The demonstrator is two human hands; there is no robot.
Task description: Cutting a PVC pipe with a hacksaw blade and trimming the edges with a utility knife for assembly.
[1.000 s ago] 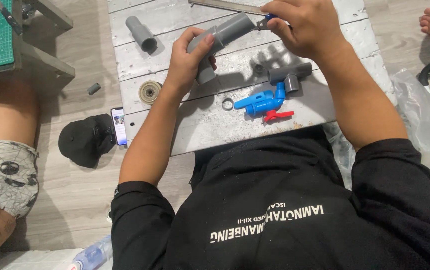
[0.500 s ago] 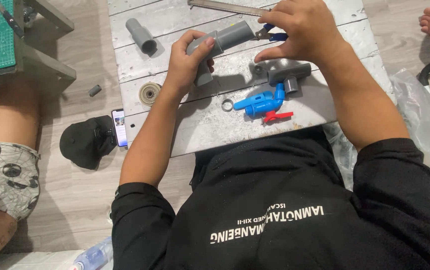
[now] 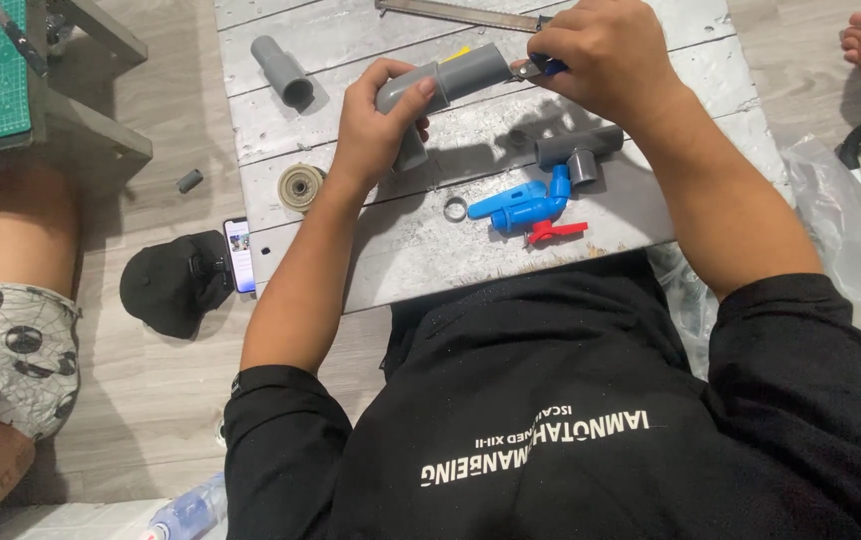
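Head view: left hand (image 3: 375, 125) grip wraps grey pipe elbow (image 3: 440, 80), right hand (image 3: 605, 60) grip pinches blue-handled tool (image 3: 540, 68) at pipe end.

The right hand (image 3: 615, 60) now sits slightly lower over the grey pipe (image 3: 455, 78), and a blue-handled tool (image 3: 540, 67) shows at its fingers, hidden a second ago.

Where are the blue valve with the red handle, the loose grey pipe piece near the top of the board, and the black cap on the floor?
blue valve (image 3: 522, 203), head view, on its blue body.
grey pipe piece (image 3: 281, 70), head view, on the middle of its side.
black cap (image 3: 168, 284), head view, on its crown.
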